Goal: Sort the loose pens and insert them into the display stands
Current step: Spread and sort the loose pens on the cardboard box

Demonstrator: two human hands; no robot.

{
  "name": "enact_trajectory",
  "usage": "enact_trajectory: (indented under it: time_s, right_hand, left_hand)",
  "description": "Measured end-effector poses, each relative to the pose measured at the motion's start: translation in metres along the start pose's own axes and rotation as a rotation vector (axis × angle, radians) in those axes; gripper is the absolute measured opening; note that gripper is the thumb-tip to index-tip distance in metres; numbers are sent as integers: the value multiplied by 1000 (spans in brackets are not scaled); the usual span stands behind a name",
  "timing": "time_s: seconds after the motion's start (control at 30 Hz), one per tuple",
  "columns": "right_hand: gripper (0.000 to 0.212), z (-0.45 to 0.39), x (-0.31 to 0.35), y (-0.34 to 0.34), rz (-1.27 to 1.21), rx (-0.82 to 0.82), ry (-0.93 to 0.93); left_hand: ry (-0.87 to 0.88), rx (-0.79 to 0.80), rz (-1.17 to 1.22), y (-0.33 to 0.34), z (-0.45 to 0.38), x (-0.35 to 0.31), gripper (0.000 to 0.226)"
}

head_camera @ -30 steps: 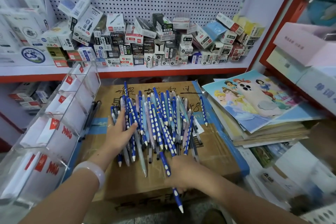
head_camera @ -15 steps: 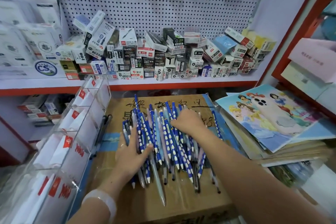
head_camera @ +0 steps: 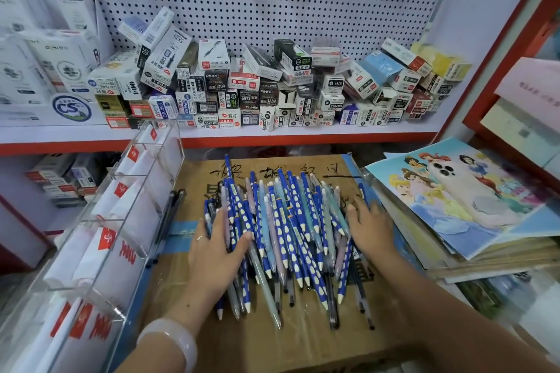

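Note:
A heap of loose pens (head_camera: 286,230), mostly dark blue with white dots plus some pale blue, grey and pink ones, lies on a cardboard box (head_camera: 303,339). My left hand (head_camera: 213,254) rests flat against the left side of the heap, fingers spread over a few pens. My right hand (head_camera: 368,225) lies flat at the heap's right edge, fingers apart, gripping nothing. A clear acrylic display stand (head_camera: 121,221) with stepped compartments and white-and-red cards stands to the left of the box. Two dark pens (head_camera: 172,206) lie beside it.
A shelf (head_camera: 272,135) behind the box carries many small pen-refill boxes under a pegboard (head_camera: 272,0). At the right, a stack of picture books (head_camera: 454,206) has a white phone (head_camera: 463,188) on top. More boxes sit below at the left.
My right hand slid from the top of the heap down to its right edge. The left hand stayed on the left side. The view has shifted a little.

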State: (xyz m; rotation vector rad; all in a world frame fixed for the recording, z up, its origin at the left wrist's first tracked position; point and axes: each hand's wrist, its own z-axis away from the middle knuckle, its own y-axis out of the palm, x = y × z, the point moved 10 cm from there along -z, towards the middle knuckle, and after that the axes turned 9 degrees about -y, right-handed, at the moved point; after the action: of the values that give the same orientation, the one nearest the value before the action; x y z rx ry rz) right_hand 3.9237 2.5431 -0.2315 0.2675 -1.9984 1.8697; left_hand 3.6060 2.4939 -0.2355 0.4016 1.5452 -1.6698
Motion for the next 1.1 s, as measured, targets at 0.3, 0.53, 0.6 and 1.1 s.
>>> enact_trajectory:
  time_s: [0.3, 0.53, 0.6, 1.1]
  right_hand:
    - [46, 20, 42, 14, -465, -13, -65]
    - [46, 20, 60, 21, -668, 3, -22]
    - [45, 20, 66, 20, -695, 10, -28]
    - [45, 26, 93, 19, -798, 32, -47]
  left_hand:
    - [-30, -9, 105, 0, 0, -8, 63]
    - [-22, 19, 201, 4, 4, -18, 62]
    - [-17, 29, 229, 5, 4, -19, 63]
    - [3, 62, 307, 11, 10, -33, 63]
